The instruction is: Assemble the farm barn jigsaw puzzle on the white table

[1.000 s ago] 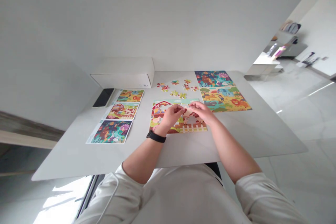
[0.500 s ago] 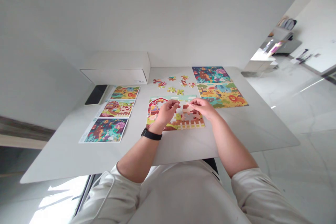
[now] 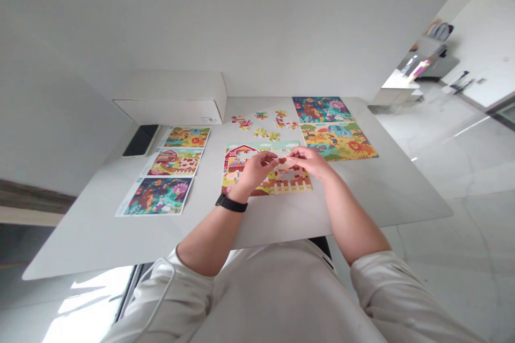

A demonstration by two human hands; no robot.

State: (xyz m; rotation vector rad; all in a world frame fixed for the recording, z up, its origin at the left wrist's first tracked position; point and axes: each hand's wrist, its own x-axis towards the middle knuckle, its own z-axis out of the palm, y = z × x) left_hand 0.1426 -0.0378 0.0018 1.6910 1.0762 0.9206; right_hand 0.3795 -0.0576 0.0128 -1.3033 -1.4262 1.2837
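A partly assembled farm jigsaw (image 3: 241, 158) with a red barn and a white fence lies in front of me on the white table (image 3: 362, 198). Both hands hover over its middle. My left hand (image 3: 257, 169), with a black band on the wrist, and my right hand (image 3: 309, 162) pinch a small brown-and-white puzzle piece (image 3: 282, 161) between their fingertips. Several loose pieces (image 3: 263, 123) lie just beyond the jigsaw.
Two finished jigsaws (image 3: 333, 131) lie at the far right. Three picture cards (image 3: 171, 169) sit in a column at the left, beside a black phone (image 3: 140, 140). A white box (image 3: 173, 97) stands against the wall. The table's right edge drops to a tiled floor.
My hands stay together over the farm jigsaw, turning the small piece between their fingertips. The camera view has shifted slightly, so everything sits a little higher and further left.
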